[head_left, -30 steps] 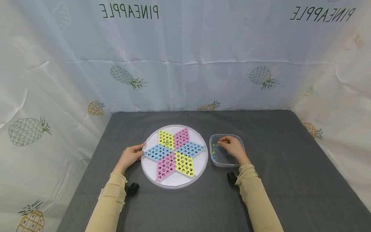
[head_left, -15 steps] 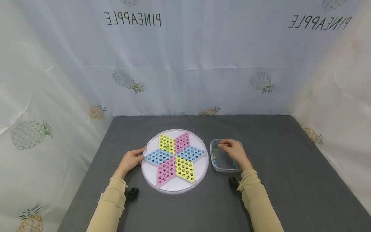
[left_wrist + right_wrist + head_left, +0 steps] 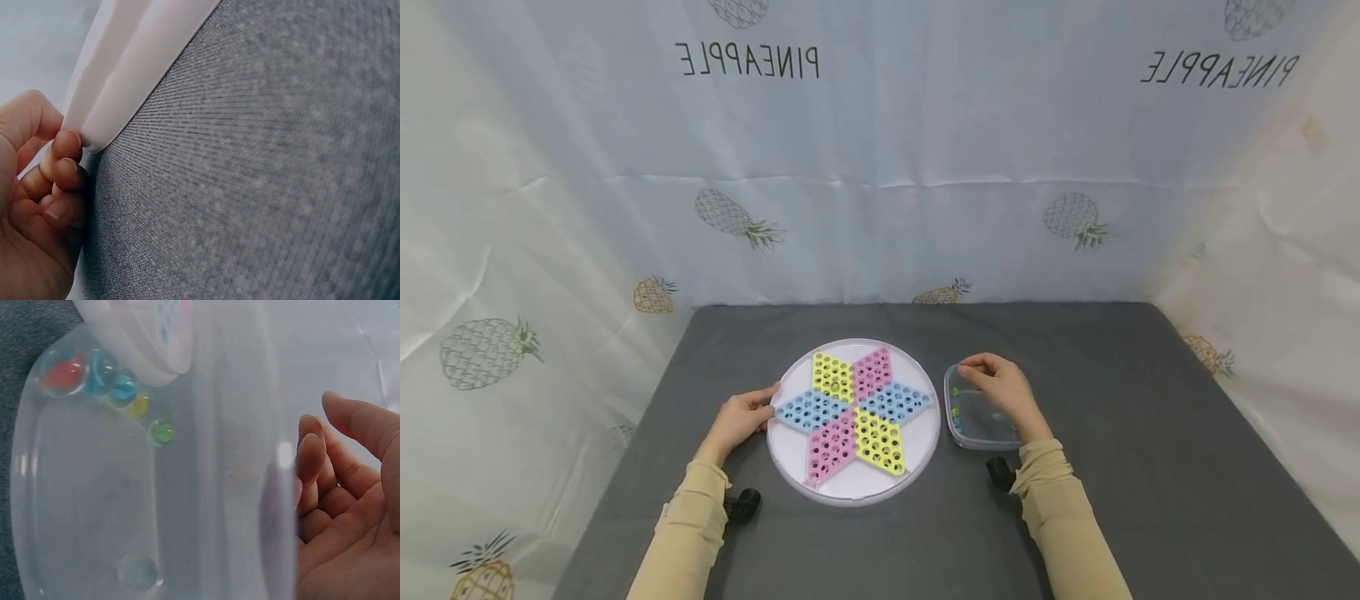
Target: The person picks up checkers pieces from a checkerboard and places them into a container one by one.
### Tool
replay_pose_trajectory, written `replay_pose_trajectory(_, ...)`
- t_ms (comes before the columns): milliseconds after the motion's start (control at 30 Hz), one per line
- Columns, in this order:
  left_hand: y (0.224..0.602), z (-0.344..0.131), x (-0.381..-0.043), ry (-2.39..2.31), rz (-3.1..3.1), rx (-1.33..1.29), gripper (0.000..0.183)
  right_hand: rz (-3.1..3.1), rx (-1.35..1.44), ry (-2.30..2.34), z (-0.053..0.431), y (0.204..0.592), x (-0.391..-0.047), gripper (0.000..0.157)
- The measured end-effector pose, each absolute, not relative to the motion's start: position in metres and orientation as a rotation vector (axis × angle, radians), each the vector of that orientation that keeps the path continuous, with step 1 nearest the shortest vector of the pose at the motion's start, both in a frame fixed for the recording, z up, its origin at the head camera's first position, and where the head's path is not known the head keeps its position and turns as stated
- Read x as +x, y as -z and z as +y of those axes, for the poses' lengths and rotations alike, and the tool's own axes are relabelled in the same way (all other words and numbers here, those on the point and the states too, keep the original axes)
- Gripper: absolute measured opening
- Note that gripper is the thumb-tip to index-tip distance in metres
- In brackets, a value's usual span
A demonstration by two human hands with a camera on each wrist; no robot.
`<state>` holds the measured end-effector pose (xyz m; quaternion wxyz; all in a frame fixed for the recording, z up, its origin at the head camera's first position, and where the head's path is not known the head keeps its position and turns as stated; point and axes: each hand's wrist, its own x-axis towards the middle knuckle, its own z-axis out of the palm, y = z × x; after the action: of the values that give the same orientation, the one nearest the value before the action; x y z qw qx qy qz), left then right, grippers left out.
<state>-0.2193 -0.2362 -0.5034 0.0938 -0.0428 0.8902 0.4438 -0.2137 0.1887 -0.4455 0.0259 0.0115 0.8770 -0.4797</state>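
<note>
A round white Chinese checkers board (image 3: 790, 450), with a star of pink, yellow and blue perforated sections, lies on the table. My left hand (image 3: 739, 421) grips its left rim, thumb above and fingers curled below. One glassy marble (image 3: 836, 387) seems to sit in the back yellow section. To the board's right stands a clear plastic container (image 3: 988, 443). Inside it the right wrist view shows several marbles, among them a red one (image 3: 64, 374) and a green one (image 3: 162, 432). My right hand (image 3: 1003, 392) hovers over the container's back part, thumb and fingertips slightly apart, nothing visible between them.
The dark grey cloth-covered table (image 3: 880, 550) extends around the board and container. A pineapple-print curtain (image 3: 880, 233) encloses the back and sides. Black wrist camera mounts (image 3: 743, 505) sit beneath both forearms.
My right hand has shifted towards the container's back rim, uncovering more of its inside. My left hand stays on the board's rim. The head view has tilted up a little.
</note>
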Motion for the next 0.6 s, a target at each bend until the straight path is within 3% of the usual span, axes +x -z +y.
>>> replay_pose_trajectory(600, 0.502, -0.235, -0.22, -1.287, 2.646, -0.123, 0.051, 2.675, -0.134, 1.554, 0.151, 0.426, -0.214, 0.034)
